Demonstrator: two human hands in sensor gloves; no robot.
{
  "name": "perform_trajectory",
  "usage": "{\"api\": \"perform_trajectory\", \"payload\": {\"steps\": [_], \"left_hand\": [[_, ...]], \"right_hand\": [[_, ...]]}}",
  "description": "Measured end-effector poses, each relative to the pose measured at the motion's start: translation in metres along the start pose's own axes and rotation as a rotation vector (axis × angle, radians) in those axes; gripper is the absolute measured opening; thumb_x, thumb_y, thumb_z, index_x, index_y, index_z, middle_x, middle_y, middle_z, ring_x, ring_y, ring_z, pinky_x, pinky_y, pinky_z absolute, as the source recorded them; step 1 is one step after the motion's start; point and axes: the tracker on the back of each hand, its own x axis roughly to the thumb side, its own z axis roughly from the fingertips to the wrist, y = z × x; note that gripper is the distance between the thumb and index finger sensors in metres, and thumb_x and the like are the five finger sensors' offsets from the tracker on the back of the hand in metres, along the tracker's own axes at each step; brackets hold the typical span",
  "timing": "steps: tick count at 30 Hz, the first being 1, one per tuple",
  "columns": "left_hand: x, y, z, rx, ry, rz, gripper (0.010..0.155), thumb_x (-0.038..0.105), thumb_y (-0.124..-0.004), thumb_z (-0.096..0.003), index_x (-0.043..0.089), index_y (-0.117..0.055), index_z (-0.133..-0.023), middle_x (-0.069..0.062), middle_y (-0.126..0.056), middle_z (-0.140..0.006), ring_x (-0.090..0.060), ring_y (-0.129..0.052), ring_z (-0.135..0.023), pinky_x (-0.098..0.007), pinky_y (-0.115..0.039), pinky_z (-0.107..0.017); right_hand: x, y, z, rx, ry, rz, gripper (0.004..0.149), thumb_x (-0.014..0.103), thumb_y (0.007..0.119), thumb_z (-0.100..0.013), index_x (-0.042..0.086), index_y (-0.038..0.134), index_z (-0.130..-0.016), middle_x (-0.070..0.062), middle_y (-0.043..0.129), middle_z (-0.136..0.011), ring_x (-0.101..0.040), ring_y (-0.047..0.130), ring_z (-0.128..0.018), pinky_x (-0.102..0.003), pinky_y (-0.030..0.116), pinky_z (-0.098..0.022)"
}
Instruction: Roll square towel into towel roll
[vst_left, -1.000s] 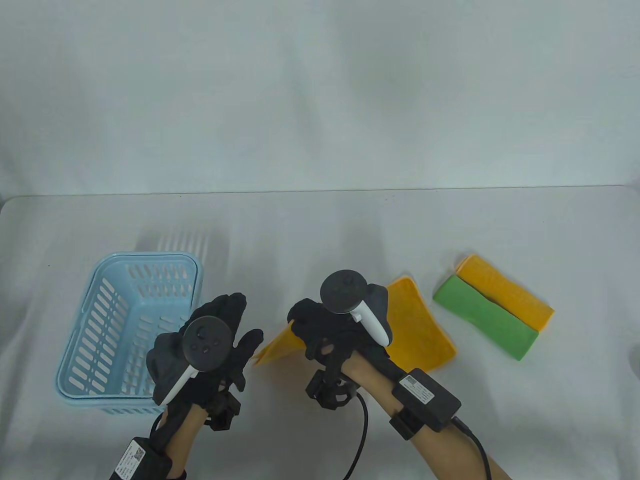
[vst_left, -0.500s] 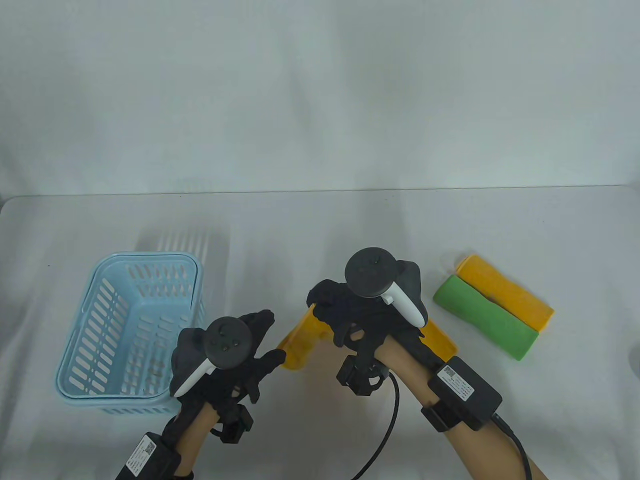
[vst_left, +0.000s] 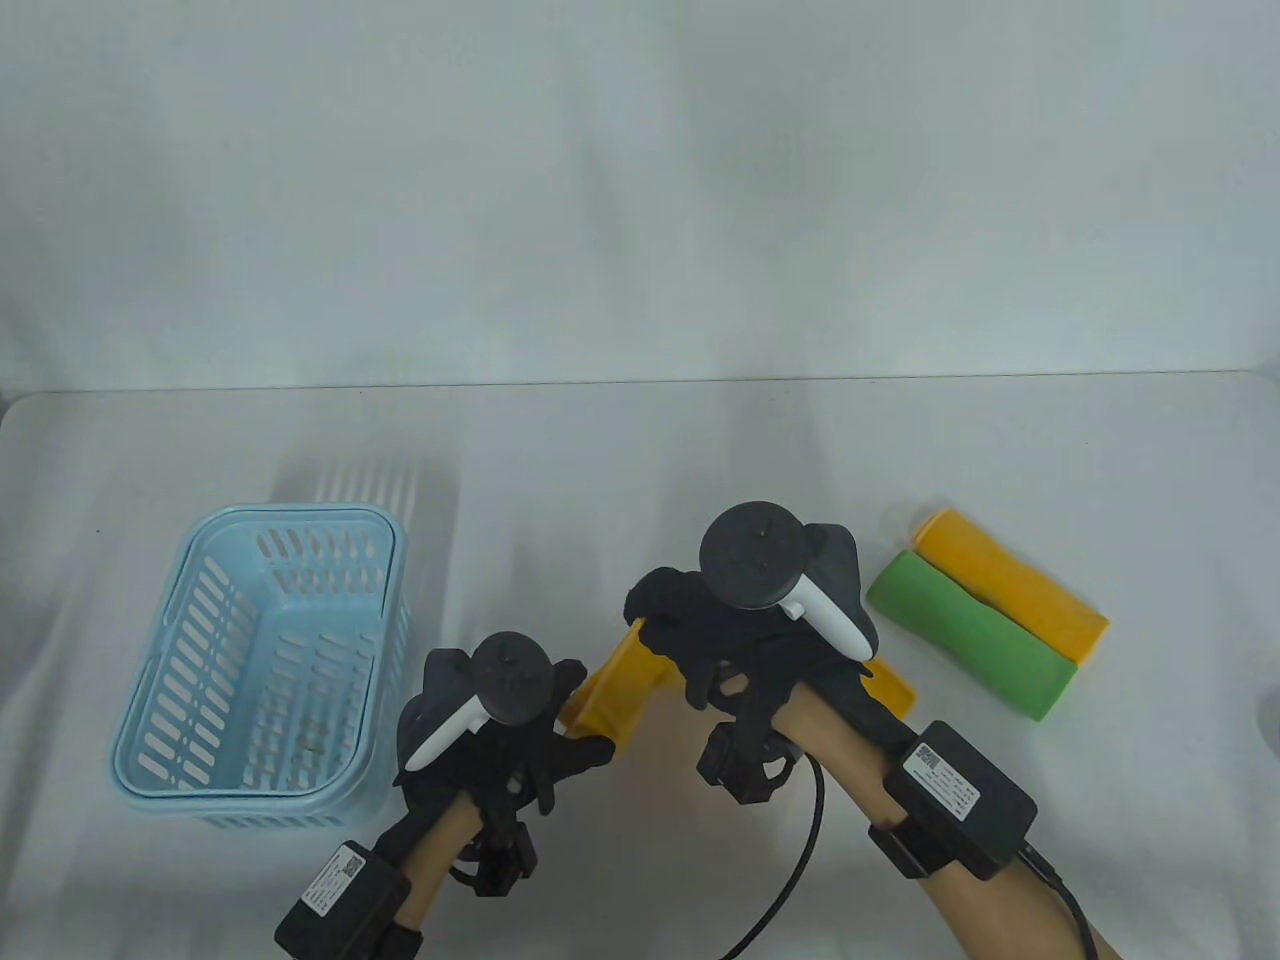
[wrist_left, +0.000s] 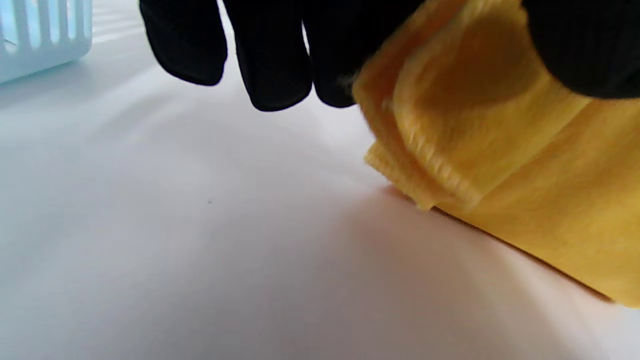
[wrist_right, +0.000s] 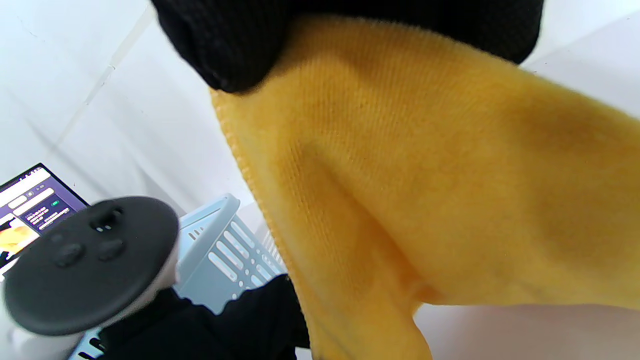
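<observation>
Just right of the pale blue slotted plastic basket (vst_left: 258, 668) on the white table (vst_left: 620, 450), a yellow square terry towel (vst_left: 618, 683), partly rolled into a thick tube, lies slanting between two black-gloved hands. The left hand (vst_left: 505, 735), nearest the basket, grips the roll's near-left end; in the left wrist view its thumb presses on top of the layered cloth (wrist_left: 490, 165) while three fingers (wrist_left: 272, 60) hang curled beside the towel's edge, just above the table. The right hand (vst_left: 735, 640), farther from the basket, is curled over the middle of the roll, covering most of it, and the right wrist view shows gloved fingers (wrist_right: 235, 45) clamped on the towel's stitched edge with the cloth (wrist_right: 425, 175) draping below. A short yellow stub (vst_left: 893, 686) sticks out past this hand's wrist. Well beyond the hands from the basket, a finished green towel roll (vst_left: 965, 632) and a yellow towel roll (vst_left: 1020, 585) lie touching side by side.
</observation>
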Motion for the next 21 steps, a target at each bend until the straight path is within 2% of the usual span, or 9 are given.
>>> {"api": "perform_trajectory", "payload": {"steps": [3, 5, 6, 8, 13, 15, 17, 21], "left_hand": [[-0.001, -0.004, -0.004, 0.017, 0.03, 0.001, 0.071, 0.066, -0.077, -0.0282, 0.031, -0.067, -0.089, 0.004, -0.075, -0.096, -0.03, -0.081, -0.095, -0.057, -0.064, -0.072], [0.0, -0.003, -0.004, 0.056, 0.046, 0.02, 0.056, 0.063, -0.078, -0.0303, 0.033, -0.075, -0.078, 0.007, -0.082, -0.088, -0.027, -0.088, -0.089, -0.056, -0.067, -0.071], [0.001, -0.003, -0.004, 0.057, 0.041, 0.023, 0.05, 0.059, -0.079, -0.0324, 0.034, -0.076, -0.076, 0.009, -0.084, -0.086, -0.026, -0.09, -0.087, -0.055, -0.068, -0.07], [0.002, 0.0, 0.001, 0.092, 0.038, 0.049, 0.045, 0.053, -0.08, -0.0357, 0.034, -0.077, -0.076, 0.008, -0.086, -0.086, -0.025, -0.092, -0.086, -0.055, -0.069, -0.07], [0.004, 0.011, 0.013, 0.193, 0.02, 0.083, 0.044, 0.042, -0.082, -0.0386, 0.033, -0.08, -0.081, 0.007, -0.088, -0.089, -0.025, -0.093, -0.086, -0.054, -0.071, -0.069], [0.004, 0.015, 0.017, 0.231, 0.026, 0.097, 0.044, 0.041, -0.082, -0.039, 0.034, -0.081, -0.082, 0.007, -0.089, -0.088, -0.025, -0.095, -0.085, -0.054, -0.071, -0.069], [0.002, 0.02, 0.021, 0.274, 0.037, 0.122, 0.044, 0.042, -0.081, -0.039, 0.034, -0.082, -0.082, 0.007, -0.09, -0.088, -0.024, -0.096, -0.084, -0.053, -0.072, -0.068], [-0.001, 0.031, 0.029, 0.354, 0.032, 0.195, 0.044, 0.044, -0.082, -0.0384, 0.034, -0.082, -0.081, 0.008, -0.091, -0.087, -0.023, -0.097, -0.083, -0.053, -0.073, -0.068]], "right_hand": [[-0.001, -0.002, 0.0, -0.007, 0.002, -0.024, 0.04, 0.035, 0.081, -0.036, 0.033, 0.08, -0.075, 0.001, 0.095, -0.061, -0.025, 0.094, -0.055, -0.051, 0.075, -0.051], [-0.003, -0.004, 0.001, -0.028, 0.006, -0.034, 0.041, 0.035, 0.082, -0.035, 0.033, 0.079, -0.076, 0.001, 0.094, -0.061, -0.025, 0.094, -0.055, -0.051, 0.075, -0.052], [-0.004, -0.004, 0.001, -0.035, 0.008, -0.036, 0.041, 0.035, 0.082, -0.035, 0.032, 0.078, -0.076, 0.002, 0.094, -0.062, -0.025, 0.093, -0.056, -0.051, 0.075, -0.052], [-0.008, -0.008, 0.001, -0.066, 0.016, -0.05, 0.043, 0.035, 0.084, -0.034, 0.032, 0.077, -0.076, 0.002, 0.093, -0.062, -0.025, 0.093, -0.057, -0.051, 0.075, -0.053], [-0.02, -0.021, 0.002, -0.083, 0.047, -0.087, 0.047, 0.033, 0.086, -0.033, 0.031, 0.078, -0.078, 0.002, 0.092, -0.064, -0.025, 0.092, -0.059, -0.052, 0.073, -0.054], [-0.025, -0.027, 0.004, -0.098, 0.053, -0.091, 0.047, 0.033, 0.087, -0.032, 0.031, 0.08, -0.079, 0.002, 0.093, -0.064, -0.026, 0.092, -0.059, -0.052, 0.073, -0.055], [-0.031, -0.033, 0.007, -0.125, 0.056, -0.113, 0.043, 0.033, 0.086, -0.033, 0.032, 0.085, -0.075, 0.002, 0.093, -0.064, -0.025, 0.093, -0.059, -0.053, 0.074, -0.055], [-0.043, -0.041, 0.013, -0.171, 0.065, -0.195, 0.04, 0.034, 0.086, -0.033, 0.036, 0.084, -0.073, 0.003, 0.091, -0.07, -0.026, 0.091, -0.064, -0.053, 0.073, -0.056]]}}
